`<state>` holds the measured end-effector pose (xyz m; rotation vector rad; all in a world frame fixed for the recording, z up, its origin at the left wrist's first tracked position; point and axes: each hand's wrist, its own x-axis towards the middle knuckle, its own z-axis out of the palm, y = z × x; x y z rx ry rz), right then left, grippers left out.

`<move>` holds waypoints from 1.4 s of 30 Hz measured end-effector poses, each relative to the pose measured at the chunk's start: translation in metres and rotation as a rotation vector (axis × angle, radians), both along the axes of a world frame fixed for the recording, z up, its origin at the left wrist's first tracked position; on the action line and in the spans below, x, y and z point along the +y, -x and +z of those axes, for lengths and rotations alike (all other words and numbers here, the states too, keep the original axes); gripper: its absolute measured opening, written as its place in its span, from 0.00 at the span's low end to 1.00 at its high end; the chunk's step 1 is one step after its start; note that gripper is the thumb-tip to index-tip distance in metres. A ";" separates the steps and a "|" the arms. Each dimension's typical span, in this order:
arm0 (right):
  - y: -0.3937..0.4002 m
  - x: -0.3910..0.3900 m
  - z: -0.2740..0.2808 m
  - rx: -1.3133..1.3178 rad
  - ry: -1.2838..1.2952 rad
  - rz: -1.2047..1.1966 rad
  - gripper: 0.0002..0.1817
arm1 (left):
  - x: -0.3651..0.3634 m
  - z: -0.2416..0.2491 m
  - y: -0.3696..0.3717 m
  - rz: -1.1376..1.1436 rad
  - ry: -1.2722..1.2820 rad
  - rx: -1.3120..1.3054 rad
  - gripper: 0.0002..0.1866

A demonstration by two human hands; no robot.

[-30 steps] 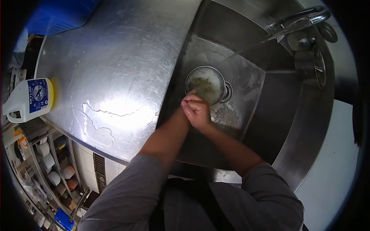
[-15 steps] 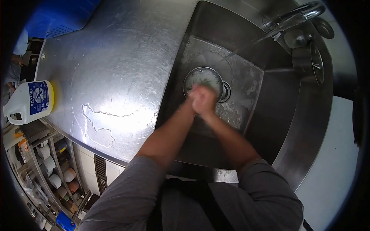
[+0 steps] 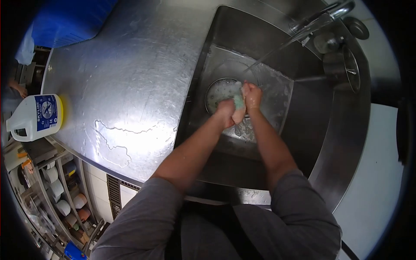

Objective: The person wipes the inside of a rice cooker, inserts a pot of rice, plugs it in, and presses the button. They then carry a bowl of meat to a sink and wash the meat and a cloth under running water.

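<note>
Both hands are over a round metal bowl or pot [image 3: 207, 99] of foamy water in the sink [image 3: 234, 143]. Between them is a soft, soapy, pale green scrubbing pad [image 3: 238, 102]; foam hides whether it is a sponge or a cloth. My right hand [image 3: 254, 96] is closed on its right side, fingers curled. My left hand [image 3: 225, 113], partly blurred, grips its lower left part. Water runs from the tap [image 3: 340, 12] in a slanting stream to the sink floor behind the bowl.
A white jug with a blue label [image 3: 39, 117] stands at the counter's left edge. A blue crate [image 3: 71, 21] sits at the back left. Metal pots [image 3: 340, 69] line the sink's right rim. Shelves of bowls [image 3: 60, 190] are at lower left. Another person's hand [image 3: 19, 90] shows at far left.
My hands were clasped together over the bowl in a blur. Now they have come slightly apart, the right one moving right and up, and the green pad shows between them.
</note>
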<state>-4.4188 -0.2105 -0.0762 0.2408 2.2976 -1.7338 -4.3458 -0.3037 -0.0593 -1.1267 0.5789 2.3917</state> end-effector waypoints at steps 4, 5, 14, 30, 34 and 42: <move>-0.002 0.028 -0.019 0.037 -0.357 0.264 0.20 | -0.023 -0.033 0.006 -0.075 0.192 -0.030 0.19; -0.009 0.030 -0.016 -0.099 -0.155 0.378 0.20 | -0.026 -0.026 0.003 -0.073 0.191 -0.032 0.19; -0.016 0.043 0.070 0.022 0.182 0.424 0.09 | -0.033 -0.015 0.003 -0.005 0.584 0.334 0.23; -0.055 0.119 0.175 0.091 -0.011 0.354 0.15 | 0.056 0.103 -0.042 -0.528 1.049 0.851 0.22; -0.061 0.132 0.226 0.246 -0.250 0.451 0.17 | 0.028 0.159 -0.022 -0.696 0.605 0.896 0.17; -0.048 0.162 0.184 0.060 0.198 0.068 0.09 | 0.009 0.174 -0.017 -0.030 0.113 0.359 0.19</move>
